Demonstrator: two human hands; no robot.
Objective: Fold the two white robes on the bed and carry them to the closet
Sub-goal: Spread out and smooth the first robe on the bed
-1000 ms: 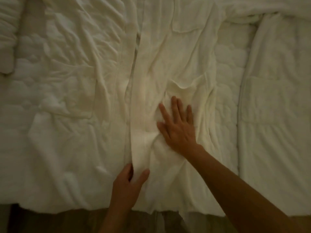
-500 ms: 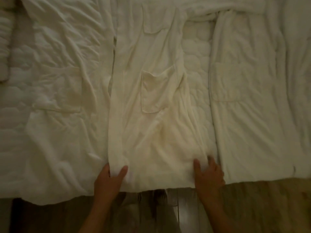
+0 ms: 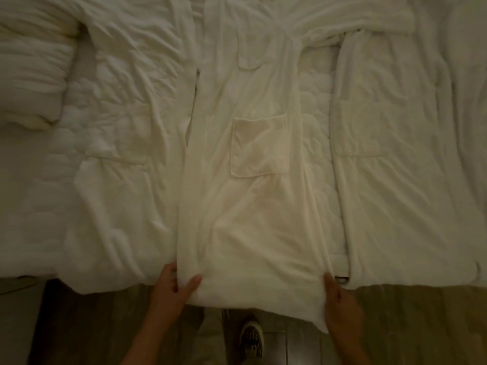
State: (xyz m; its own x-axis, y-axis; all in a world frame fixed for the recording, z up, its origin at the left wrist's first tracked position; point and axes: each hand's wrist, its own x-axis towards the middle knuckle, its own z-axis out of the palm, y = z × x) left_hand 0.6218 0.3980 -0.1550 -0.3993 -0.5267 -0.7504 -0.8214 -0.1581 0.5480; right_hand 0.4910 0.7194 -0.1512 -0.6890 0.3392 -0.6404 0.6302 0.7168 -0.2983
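A white robe [image 3: 253,206] lies lengthwise on the bed, folded into a narrow strip with a square pocket facing up. Its hem hangs over the bed's near edge. My left hand [image 3: 172,288] pinches the hem's left corner, thumb on top. My right hand [image 3: 340,304] grips the hem's right corner, which is pulled down off the bed edge. A second white robe [image 3: 395,180] is spread flat to the right, pocket up, apart from both hands.
The white quilted bed [image 3: 39,206] fills most of the view, and a rolled white duvet [image 3: 29,75] lies at the far left. Wooden floor [image 3: 408,325] runs along the near edge. My shoe [image 3: 251,338] stands below the hem.
My right hand left the middle of the robe and took the hem's right corner. The robe has been smoothed and its hem drawn toward me over the bed edge. My left hand kept its hold.
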